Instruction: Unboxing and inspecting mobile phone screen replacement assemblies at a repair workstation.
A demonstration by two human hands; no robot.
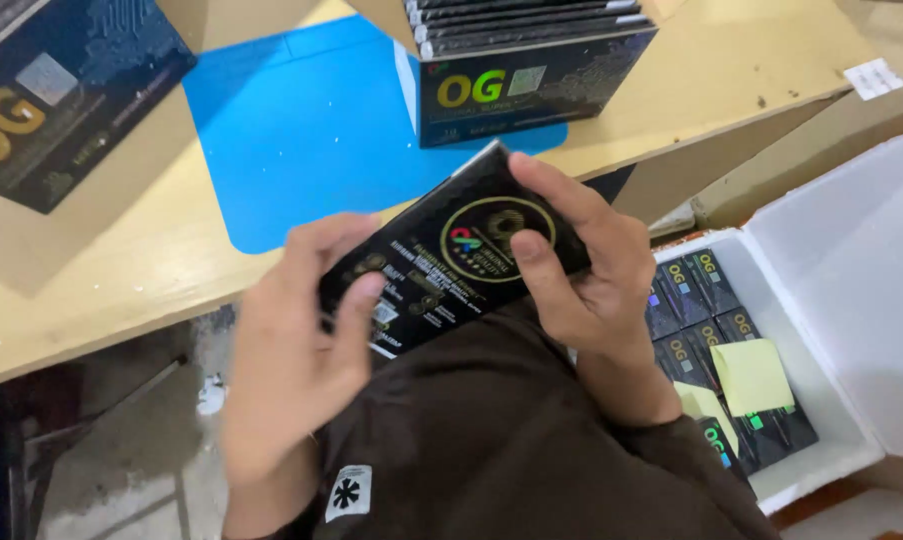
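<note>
A small flat black box (451,250) with a gold ring emblem and fine print is held over my lap, tilted. My left hand (291,350) grips its lower left end, thumb on the printed face. My right hand (581,270) holds its right end, thumb pressed near the emblem and fingers wrapped over the top edge. Below the box is my dark brown garment (491,440).
A wooden table (121,270) carries a blue mat (311,130), an open black carton (531,70) with several flat boxes, and another black carton (51,90) at left. A white foam bin (851,290) at right holds several similar boxes and yellow notes (751,375).
</note>
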